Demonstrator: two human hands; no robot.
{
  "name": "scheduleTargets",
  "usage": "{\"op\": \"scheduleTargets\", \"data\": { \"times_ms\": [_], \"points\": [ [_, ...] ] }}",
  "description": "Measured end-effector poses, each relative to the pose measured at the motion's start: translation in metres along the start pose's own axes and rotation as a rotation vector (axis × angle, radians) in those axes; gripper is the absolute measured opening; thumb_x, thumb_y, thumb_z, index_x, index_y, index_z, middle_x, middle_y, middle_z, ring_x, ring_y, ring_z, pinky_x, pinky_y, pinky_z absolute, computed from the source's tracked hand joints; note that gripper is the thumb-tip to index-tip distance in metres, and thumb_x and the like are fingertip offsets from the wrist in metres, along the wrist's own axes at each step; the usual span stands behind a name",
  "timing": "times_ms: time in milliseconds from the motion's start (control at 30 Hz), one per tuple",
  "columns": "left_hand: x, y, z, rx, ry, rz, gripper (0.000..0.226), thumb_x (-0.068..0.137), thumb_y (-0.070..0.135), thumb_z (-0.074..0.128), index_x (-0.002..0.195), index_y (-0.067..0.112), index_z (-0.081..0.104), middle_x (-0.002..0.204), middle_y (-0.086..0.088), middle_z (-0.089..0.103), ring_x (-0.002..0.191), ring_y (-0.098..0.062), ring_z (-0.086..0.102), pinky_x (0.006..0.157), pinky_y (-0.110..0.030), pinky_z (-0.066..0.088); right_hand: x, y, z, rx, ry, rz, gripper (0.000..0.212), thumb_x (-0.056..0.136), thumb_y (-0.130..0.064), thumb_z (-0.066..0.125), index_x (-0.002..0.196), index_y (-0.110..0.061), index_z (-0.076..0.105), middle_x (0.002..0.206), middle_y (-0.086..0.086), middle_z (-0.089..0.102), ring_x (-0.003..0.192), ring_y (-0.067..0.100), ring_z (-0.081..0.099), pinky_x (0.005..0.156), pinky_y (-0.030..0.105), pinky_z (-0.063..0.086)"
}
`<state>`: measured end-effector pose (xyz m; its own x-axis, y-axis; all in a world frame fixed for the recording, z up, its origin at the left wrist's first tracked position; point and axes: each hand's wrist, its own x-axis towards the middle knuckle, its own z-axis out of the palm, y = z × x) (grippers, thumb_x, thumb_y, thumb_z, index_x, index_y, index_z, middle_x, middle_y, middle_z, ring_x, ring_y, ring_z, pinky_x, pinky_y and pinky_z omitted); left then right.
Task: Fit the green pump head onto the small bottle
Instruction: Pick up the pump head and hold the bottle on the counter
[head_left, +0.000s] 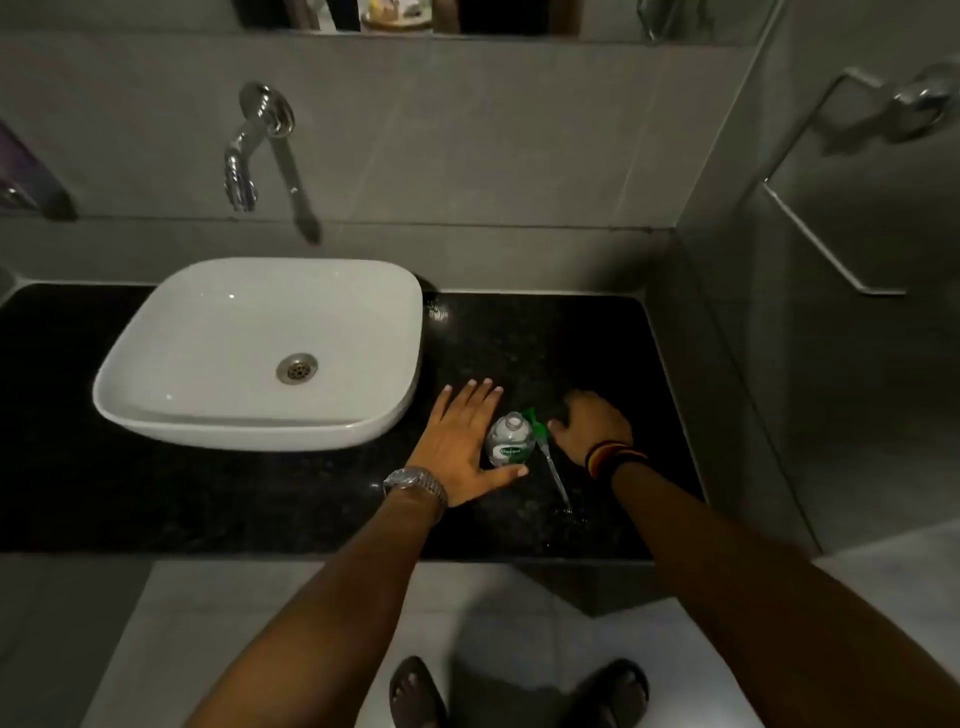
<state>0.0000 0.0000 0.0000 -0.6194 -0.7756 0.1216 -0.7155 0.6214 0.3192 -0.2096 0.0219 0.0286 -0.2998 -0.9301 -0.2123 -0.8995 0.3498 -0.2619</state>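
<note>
A small clear bottle (510, 440) with a green label stands upright on the black counter (597, 353), its neck uncapped. My left hand (460, 441) lies flat and spread just left of it, thumb stretched along the bottle's near side and touching it. The green pump head (535, 422) lies on the counter right of the bottle, its clear dip tube (555, 470) pointing toward me. My right hand (592, 428) hovers palm down right of the pump, fingers curled, thumb tip at the pump head without gripping it.
A white basin (156, 374) sits on the counter to the left, under a wall tap (241, 171). The grey wall closes off the counter's right end. A towel bar (831, 260) hangs on the right wall. The counter's front edge is below my wrists.
</note>
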Motion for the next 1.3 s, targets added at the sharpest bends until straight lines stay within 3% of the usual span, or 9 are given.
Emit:
{"op": "scheduleTargets", "data": {
  "times_ms": [133, 300, 467, 600, 733, 867, 967, 1067, 1300],
  "points": [
    [0.001, -0.001, 0.006, -0.082, -0.014, -0.067, 0.094, 0.074, 0.071, 0.062, 0.148, 0.018, 0.036, 0.156, -0.006, 0.040, 0.148, -0.025, 0.028, 0.124, -0.048, 0.019, 0.008, 0.003, 0.009, 0.086, -0.122, 0.122, 0.037, 0.082, -0.046, 0.069, 0.075, -0.010, 0.066, 0.090, 0.014, 0.070, 0.093, 0.035, 0.069, 0.076, 0.036, 0.056],
    [0.014, -0.001, 0.001, -0.189, 0.015, -0.091, 0.074, 0.070, 0.058, 0.078, 0.132, 0.023, 0.058, 0.144, -0.004, 0.055, 0.141, -0.026, 0.041, 0.118, -0.042, 0.031, 0.037, -0.012, 0.012, 0.101, -0.200, 0.175, 0.056, 0.075, -0.053, 0.074, 0.114, -0.012, 0.071, 0.118, 0.015, 0.069, 0.110, 0.035, 0.065, 0.089, 0.040, 0.055],
    [0.018, 0.001, -0.001, -0.201, -0.021, -0.121, 0.059, 0.072, 0.053, 0.079, 0.122, 0.027, 0.065, 0.143, -0.001, 0.055, 0.141, -0.024, 0.039, 0.118, -0.042, 0.029, 0.053, -0.022, 0.029, -0.036, -0.178, 0.171, 0.048, 0.080, -0.041, 0.073, 0.120, -0.015, 0.068, 0.128, 0.014, 0.066, 0.116, 0.034, 0.063, 0.093, 0.042, 0.054],
    [0.017, 0.001, 0.000, -0.222, -0.029, -0.137, 0.058, 0.073, 0.050, 0.079, 0.124, 0.026, 0.065, 0.142, -0.002, 0.056, 0.138, -0.025, 0.042, 0.116, -0.044, 0.030, 0.059, -0.018, 0.019, 0.077, -0.197, 0.195, 0.051, 0.071, -0.043, 0.080, 0.111, -0.011, 0.071, 0.115, 0.012, 0.071, 0.107, 0.034, 0.066, 0.085, 0.037, 0.055],
    [0.018, 0.001, -0.001, -0.252, -0.051, -0.174, 0.059, 0.073, 0.049, 0.079, 0.125, 0.024, 0.065, 0.142, -0.004, 0.055, 0.137, -0.026, 0.042, 0.116, -0.042, 0.030, 0.052, -0.002, -0.021, 0.492, -0.001, 0.149, 0.027, 0.069, -0.041, 0.080, 0.067, -0.017, 0.070, 0.070, 0.000, 0.070, 0.076, 0.024, 0.068, 0.064, 0.026, 0.047],
    [0.020, 0.003, -0.008, -0.238, -0.078, -0.186, 0.062, 0.073, 0.053, 0.078, 0.126, 0.023, 0.064, 0.141, -0.005, 0.056, 0.136, -0.027, 0.043, 0.116, -0.044, 0.033, 0.020, 0.005, -0.058, 0.845, 0.305, -0.039, 0.030, 0.073, -0.047, 0.079, 0.086, -0.020, 0.078, 0.086, 0.008, 0.072, 0.077, 0.017, 0.068, 0.072, 0.027, 0.053],
    [0.022, 0.003, -0.009, -0.233, -0.077, -0.175, 0.062, 0.074, 0.053, 0.078, 0.126, 0.022, 0.065, 0.140, -0.006, 0.056, 0.136, -0.028, 0.044, 0.116, -0.043, 0.033, -0.006, -0.003, -0.071, 1.018, 0.320, -0.063, 0.033, 0.069, -0.059, 0.076, 0.088, -0.032, 0.077, 0.098, 0.015, 0.068, 0.074, 0.017, 0.063, 0.066, 0.030, 0.049],
    [0.023, 0.002, -0.009, -0.220, -0.078, -0.149, 0.062, 0.074, 0.054, 0.077, 0.126, 0.022, 0.065, 0.139, -0.006, 0.056, 0.136, -0.027, 0.044, 0.116, -0.042, 0.033, -0.025, -0.016, -0.067, 1.088, 0.321, -0.091, 0.010, 0.073, -0.056, 0.077, 0.081, -0.052, 0.072, 0.099, -0.002, 0.068, 0.081, 0.011, 0.067, 0.066, 0.022, 0.051],
    [0.024, -0.001, -0.008, -0.202, -0.090, -0.116, 0.063, 0.075, 0.057, 0.074, 0.127, 0.024, 0.064, 0.142, -0.002, 0.054, 0.137, -0.025, 0.041, 0.116, -0.040, 0.030, -0.030, -0.026, -0.043, 0.978, 0.333, -0.118, 0.022, 0.080, -0.031, 0.081, 0.096, -0.016, 0.076, 0.096, -0.005, 0.058, 0.079, 0.001, 0.064, 0.072, 0.017, 0.052]
  ]
}}
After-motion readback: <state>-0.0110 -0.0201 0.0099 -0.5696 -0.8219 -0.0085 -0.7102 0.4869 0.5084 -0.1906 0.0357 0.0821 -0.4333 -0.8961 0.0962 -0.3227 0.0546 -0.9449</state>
